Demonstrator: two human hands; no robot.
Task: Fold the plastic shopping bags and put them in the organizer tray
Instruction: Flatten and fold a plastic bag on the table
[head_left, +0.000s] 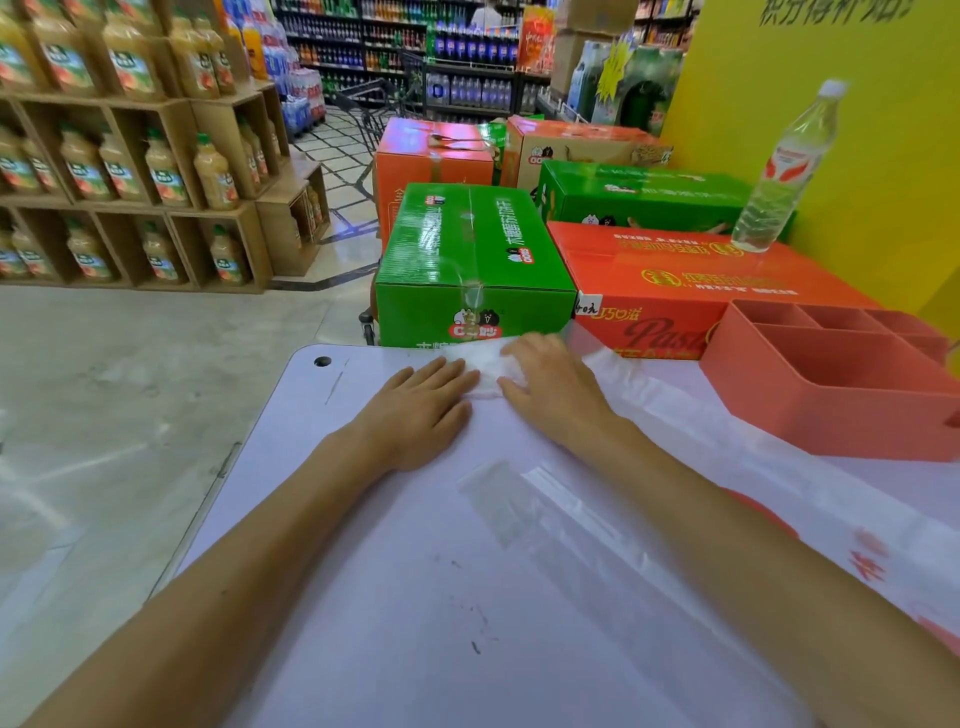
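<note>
Surface: white table (395, 597), supermarket aisle; juice-bottle shelves (130, 156) left. Folded plastic bag (485, 371) at far edge, pressed flat beneath fingers of left hand (421, 410) and right hand (556, 389), both uncurled. Pink organizer tray (810, 395) right, near.

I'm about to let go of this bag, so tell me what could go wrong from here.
The folded bag, pressed flat under the left hand and right hand, lies at the table's far edge; it may spring open or slip off when released. The loose bags under the right forearm could drag along. Reaching to the tray might nudge the bottle.
</note>
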